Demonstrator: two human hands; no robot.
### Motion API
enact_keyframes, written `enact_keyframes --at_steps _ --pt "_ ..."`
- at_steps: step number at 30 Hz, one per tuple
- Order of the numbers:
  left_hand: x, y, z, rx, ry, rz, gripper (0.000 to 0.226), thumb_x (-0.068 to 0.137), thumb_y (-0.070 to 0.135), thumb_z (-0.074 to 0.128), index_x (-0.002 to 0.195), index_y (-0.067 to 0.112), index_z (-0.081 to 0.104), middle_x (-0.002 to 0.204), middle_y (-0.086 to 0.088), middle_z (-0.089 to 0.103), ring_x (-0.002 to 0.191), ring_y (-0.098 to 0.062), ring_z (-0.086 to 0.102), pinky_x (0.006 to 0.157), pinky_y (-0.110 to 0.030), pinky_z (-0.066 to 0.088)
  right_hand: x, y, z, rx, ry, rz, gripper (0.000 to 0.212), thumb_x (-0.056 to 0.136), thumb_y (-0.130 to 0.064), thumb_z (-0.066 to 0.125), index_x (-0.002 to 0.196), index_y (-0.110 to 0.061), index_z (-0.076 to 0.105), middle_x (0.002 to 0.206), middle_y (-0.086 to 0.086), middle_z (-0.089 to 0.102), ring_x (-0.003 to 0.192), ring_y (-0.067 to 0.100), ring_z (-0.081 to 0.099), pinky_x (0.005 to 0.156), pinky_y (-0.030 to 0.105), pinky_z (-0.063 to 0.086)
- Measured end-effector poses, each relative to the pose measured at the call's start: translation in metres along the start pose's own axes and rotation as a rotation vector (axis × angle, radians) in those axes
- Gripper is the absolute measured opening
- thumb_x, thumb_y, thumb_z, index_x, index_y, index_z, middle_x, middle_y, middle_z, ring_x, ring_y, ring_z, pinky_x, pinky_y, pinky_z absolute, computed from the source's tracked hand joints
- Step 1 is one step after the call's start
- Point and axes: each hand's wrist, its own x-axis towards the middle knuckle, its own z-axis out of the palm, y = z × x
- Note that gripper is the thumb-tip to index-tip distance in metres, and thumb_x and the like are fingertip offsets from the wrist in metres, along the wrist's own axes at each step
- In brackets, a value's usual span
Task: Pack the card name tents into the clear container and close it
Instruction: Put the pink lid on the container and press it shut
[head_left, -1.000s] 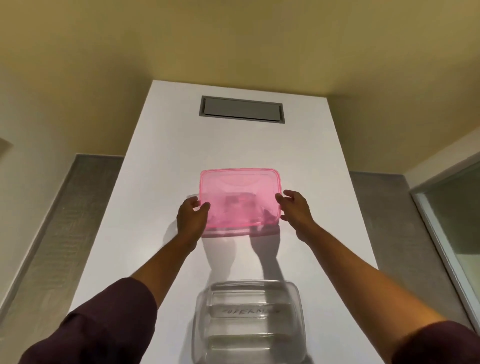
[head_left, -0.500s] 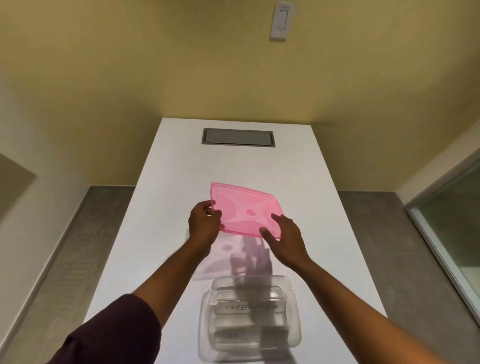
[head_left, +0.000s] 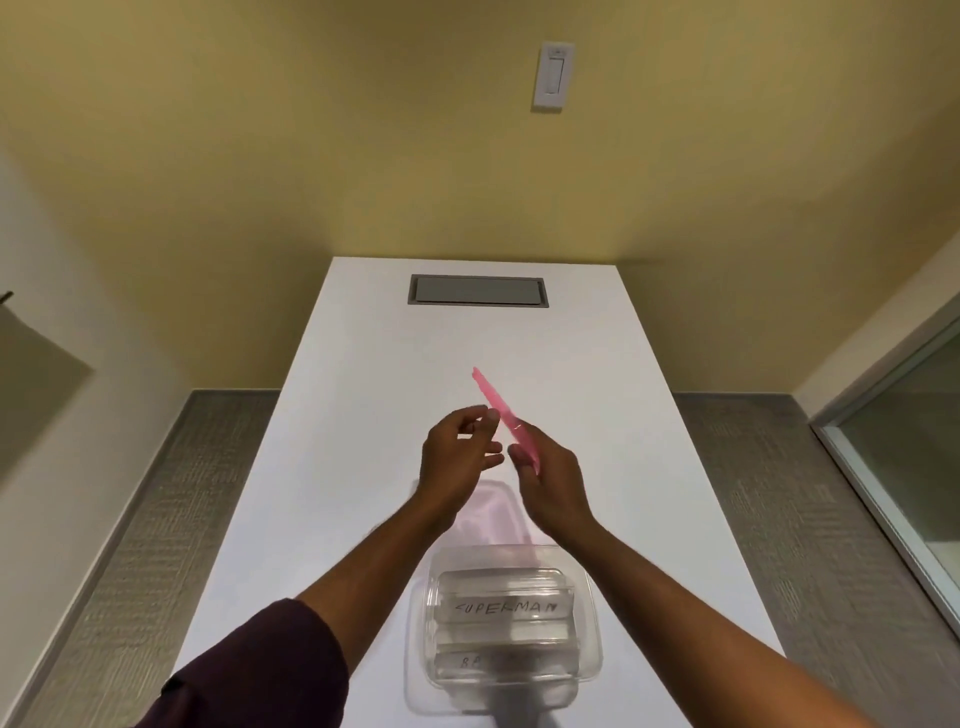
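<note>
The clear container (head_left: 584, 670) stands on the white table (head_left: 332, 467) close to me, open at the top. Inside lie white card name tents; one (head_left: 506, 608) reads SUPERMAN, and another (head_left: 483, 662) sits nearer me with only part of its lettering visible. The pink lid (head_left: 493, 402) is in the air above the table, turned edge-on and tilted. My right hand (head_left: 550, 483) grips its lower end between thumb and fingers. My left hand (head_left: 460, 457) is on the lid's left side, fingers spread, with one fingertip touching it.
A grey recessed panel (head_left: 478, 291) is set into the far end of the table. A light switch (head_left: 553, 75) hangs on the yellow wall behind. Carpeted floor lies on both sides, and a glass panel (head_left: 904, 447) stands at the right.
The pink lid has been lifted off the table and turned from flat to edge-on. My left hand has loosened its grip, and both hands have come closer together.
</note>
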Motion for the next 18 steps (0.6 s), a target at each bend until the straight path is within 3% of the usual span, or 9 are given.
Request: enact_keyframes --at_steps 1,3,6,8,10,13,18 --pt "-0.002 -0.005 -0.003 0.033 0.001 0.004 0.038 0.094 0.039 0.065 0.125 0.016 0.065 0.115 -0.006 0.068 0.094 -0.020 0.074 0.089 -0.040 0.062 0.000 -0.001 -0.005 0.156 0.010 0.108 0.035 0.101 -0.017 0.057 0.135 -0.027 0.064 0.114 -0.009 0.074 0.110 0.020 0.070 0.088 0.023 0.054" --pt "-0.004 -0.020 -0.012 0.166 0.069 0.019 0.037 0.095 0.038 0.064 0.127 0.019 0.063 0.121 -0.002 0.066 0.103 -0.017 0.068 0.095 -0.035 0.056 -0.002 -0.002 -0.014 0.506 0.004 0.278 0.032 0.102 -0.021 0.059 0.133 -0.028 0.065 0.121 -0.010 0.073 0.116 0.017 0.069 0.097 0.033 0.055" --pt "-0.006 -0.041 -0.028 0.238 0.210 -0.075 0.038 0.095 0.033 0.064 0.132 0.023 0.058 0.135 -0.008 0.056 0.112 -0.020 0.059 0.095 -0.036 0.051 -0.009 0.001 -0.024 0.887 0.029 0.356 0.037 0.104 -0.019 0.057 0.141 -0.024 0.059 0.138 -0.008 0.067 0.124 0.020 0.067 0.104 0.046 0.053" --pt "-0.008 -0.050 -0.036 0.165 0.180 -0.235 0.047 0.096 0.034 0.063 0.141 0.025 0.049 0.144 -0.012 0.049 0.117 -0.027 0.057 0.099 -0.046 0.054 -0.014 0.004 -0.029 1.088 0.041 0.408 0.039 0.104 -0.019 0.056 0.143 -0.023 0.055 0.142 -0.005 0.065 0.124 0.027 0.067 0.104 0.051 0.051" --pt "-0.012 -0.058 -0.040 0.022 0.039 -0.398 0.058 0.098 0.034 0.060 0.150 0.025 0.035 0.148 -0.014 0.047 0.121 -0.034 0.057 0.097 -0.053 0.055 -0.019 0.010 -0.031 1.257 0.043 0.492 0.042 0.102 -0.016 0.059 0.143 -0.026 0.055 0.140 -0.001 0.066 0.124 0.032 0.067 0.105 0.052 0.051" --pt "-0.019 -0.067 -0.040 -0.150 -0.076 -0.503 0.057 0.099 0.025 0.061 0.148 0.023 0.033 0.136 -0.018 0.053 0.108 -0.038 0.064 0.090 -0.058 0.057 -0.032 0.018 -0.028 1.389 0.050 0.595 0.046 0.099 -0.008 0.063 0.141 -0.026 0.056 0.137 0.003 0.068 0.123 0.038 0.067 0.105 0.054 0.052" --pt "-0.018 -0.078 -0.043 -0.058 0.038 -0.455 0.050 0.096 0.003 0.061 0.138 0.022 0.041 0.121 -0.019 0.057 0.087 -0.029 0.064 0.077 -0.048 0.063 -0.051 0.037 -0.037 1.372 0.070 0.722 0.057 0.091 -0.013 0.071 0.144 -0.019 0.054 0.134 0.013 0.069 0.121 0.038 0.067 0.114 0.053 0.042"
